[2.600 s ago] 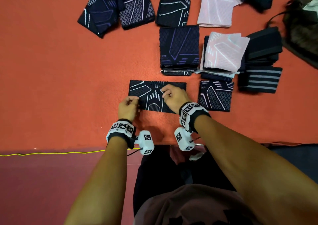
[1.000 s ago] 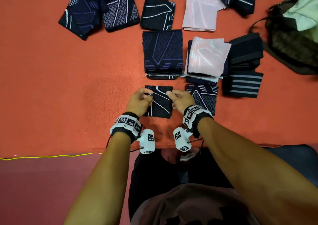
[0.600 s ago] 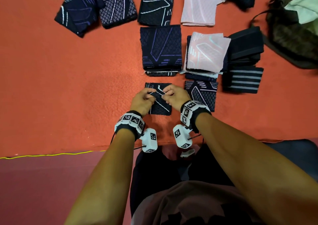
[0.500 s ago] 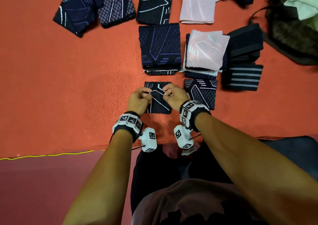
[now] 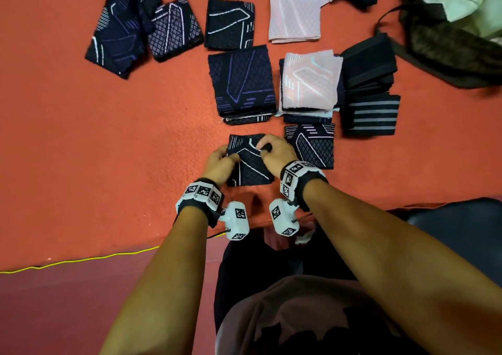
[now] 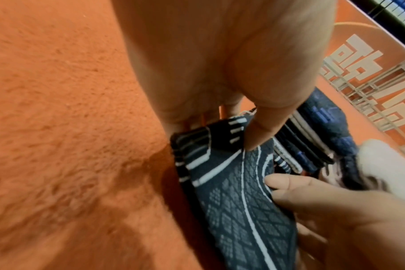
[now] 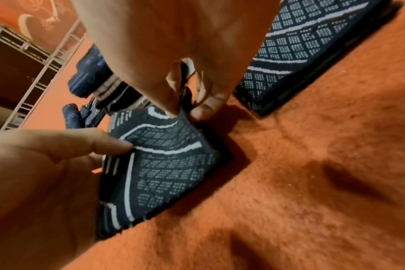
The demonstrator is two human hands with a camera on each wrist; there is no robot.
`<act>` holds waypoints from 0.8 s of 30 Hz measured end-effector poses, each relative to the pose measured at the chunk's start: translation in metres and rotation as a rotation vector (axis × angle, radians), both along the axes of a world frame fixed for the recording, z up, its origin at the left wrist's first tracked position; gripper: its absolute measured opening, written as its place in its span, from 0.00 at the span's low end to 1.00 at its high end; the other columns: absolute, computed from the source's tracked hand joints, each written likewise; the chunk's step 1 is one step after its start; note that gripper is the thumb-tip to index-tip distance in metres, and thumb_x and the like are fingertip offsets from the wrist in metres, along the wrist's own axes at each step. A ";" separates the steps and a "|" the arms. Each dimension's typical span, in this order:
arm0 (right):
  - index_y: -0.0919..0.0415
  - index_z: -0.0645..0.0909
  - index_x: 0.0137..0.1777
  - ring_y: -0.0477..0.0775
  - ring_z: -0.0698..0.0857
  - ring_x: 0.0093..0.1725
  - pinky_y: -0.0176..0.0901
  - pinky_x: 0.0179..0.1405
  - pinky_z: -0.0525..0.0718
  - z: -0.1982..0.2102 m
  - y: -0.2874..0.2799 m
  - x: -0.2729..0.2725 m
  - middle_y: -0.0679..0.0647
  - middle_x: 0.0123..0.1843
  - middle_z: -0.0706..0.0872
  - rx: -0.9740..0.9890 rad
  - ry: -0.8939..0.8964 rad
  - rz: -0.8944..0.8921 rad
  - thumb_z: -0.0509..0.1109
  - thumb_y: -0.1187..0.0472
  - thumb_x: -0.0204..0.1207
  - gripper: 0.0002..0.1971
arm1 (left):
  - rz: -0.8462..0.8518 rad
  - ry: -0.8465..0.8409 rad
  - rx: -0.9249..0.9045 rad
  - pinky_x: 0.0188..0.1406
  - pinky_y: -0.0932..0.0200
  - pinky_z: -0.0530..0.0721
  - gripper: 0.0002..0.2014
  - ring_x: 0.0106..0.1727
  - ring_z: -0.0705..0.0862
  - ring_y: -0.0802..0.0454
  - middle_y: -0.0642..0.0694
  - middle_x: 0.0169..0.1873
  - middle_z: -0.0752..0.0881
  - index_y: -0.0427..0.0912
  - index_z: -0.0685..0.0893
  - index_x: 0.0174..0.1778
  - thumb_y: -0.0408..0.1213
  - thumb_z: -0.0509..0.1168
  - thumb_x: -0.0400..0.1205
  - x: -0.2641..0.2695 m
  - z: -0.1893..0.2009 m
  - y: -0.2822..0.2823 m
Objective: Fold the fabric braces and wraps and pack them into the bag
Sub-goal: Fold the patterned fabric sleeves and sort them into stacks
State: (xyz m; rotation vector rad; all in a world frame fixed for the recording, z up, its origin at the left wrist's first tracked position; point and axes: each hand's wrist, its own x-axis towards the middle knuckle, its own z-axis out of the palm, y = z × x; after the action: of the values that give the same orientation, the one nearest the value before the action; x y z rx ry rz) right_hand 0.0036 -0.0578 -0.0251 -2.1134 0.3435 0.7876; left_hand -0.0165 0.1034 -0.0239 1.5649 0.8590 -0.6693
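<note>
Head view: the dark knit brace (image 5: 251,161), a long strip moments ago, is now folded to a small square near the orange carpet's (image 5: 108,142) near edge. The left hand (image 5: 218,164) and right hand (image 5: 277,152) each pinch a side of it. Stretchy, diamond-textured fabric with white lines; ready, I judge, for the neighbouring folded stacks (image 5: 241,83).

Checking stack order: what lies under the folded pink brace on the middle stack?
Under the pink brace, dark and pale folded edges stick out toward the person. How many pieces there are is hidden.
</note>
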 end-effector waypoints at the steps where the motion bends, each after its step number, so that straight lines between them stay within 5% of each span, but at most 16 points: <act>1: 0.51 0.85 0.51 0.48 0.80 0.40 0.36 0.43 0.72 0.003 -0.002 0.001 0.50 0.47 0.83 0.011 0.009 -0.023 0.63 0.67 0.78 0.12 | 0.016 -0.008 -0.020 0.38 0.59 0.85 0.12 0.39 0.86 0.49 0.44 0.41 0.88 0.42 0.84 0.54 0.23 0.61 0.81 0.001 0.004 -0.003; 6: 0.55 0.80 0.51 0.55 0.80 0.45 0.40 0.42 0.71 0.016 -0.018 0.009 0.50 0.45 0.82 0.002 0.051 -0.131 0.63 0.68 0.78 0.09 | -0.022 -0.035 -0.088 0.30 0.61 0.80 0.19 0.30 0.81 0.51 0.49 0.28 0.84 0.44 0.83 0.39 0.16 0.54 0.73 0.009 0.021 -0.017; 13: 0.54 0.74 0.45 0.55 0.79 0.48 0.45 0.49 0.72 0.027 -0.052 0.023 0.49 0.42 0.80 0.112 0.121 -0.316 0.68 0.64 0.75 0.06 | -0.052 -0.042 -0.153 0.22 0.67 0.77 0.12 0.22 0.79 0.56 0.52 0.22 0.82 0.41 0.78 0.34 0.19 0.56 0.68 0.024 0.041 -0.057; 15: 0.52 0.73 0.40 0.56 0.80 0.45 0.51 0.52 0.79 0.031 -0.065 0.026 0.48 0.39 0.80 0.125 0.117 -0.358 0.70 0.62 0.71 0.07 | -0.065 -0.033 -0.154 0.23 0.66 0.78 0.11 0.25 0.79 0.53 0.51 0.23 0.83 0.41 0.79 0.36 0.22 0.58 0.67 0.028 0.042 -0.070; 19: 0.52 0.74 0.36 0.56 0.82 0.42 0.55 0.55 0.84 0.027 -0.093 0.028 0.47 0.34 0.80 0.073 0.089 -0.420 0.71 0.61 0.73 0.09 | -0.126 0.002 -0.131 0.25 0.67 0.81 0.14 0.29 0.86 0.58 0.50 0.33 0.88 0.43 0.82 0.51 0.21 0.57 0.80 0.030 0.035 -0.092; 24: 0.57 0.83 0.41 0.54 0.83 0.47 0.45 0.56 0.81 0.024 -0.122 0.031 0.50 0.41 0.84 0.042 0.090 -0.381 0.73 0.62 0.74 0.03 | -0.156 0.022 -0.102 0.36 0.63 0.84 0.11 0.39 0.86 0.55 0.49 0.43 0.88 0.45 0.80 0.60 0.28 0.59 0.86 0.032 0.019 -0.118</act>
State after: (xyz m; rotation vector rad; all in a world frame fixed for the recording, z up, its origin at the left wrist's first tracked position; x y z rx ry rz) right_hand 0.0343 -0.1794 -0.0006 -1.8960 0.7465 0.6574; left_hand 0.0157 -0.0150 -0.0045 1.5450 0.7127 -0.8312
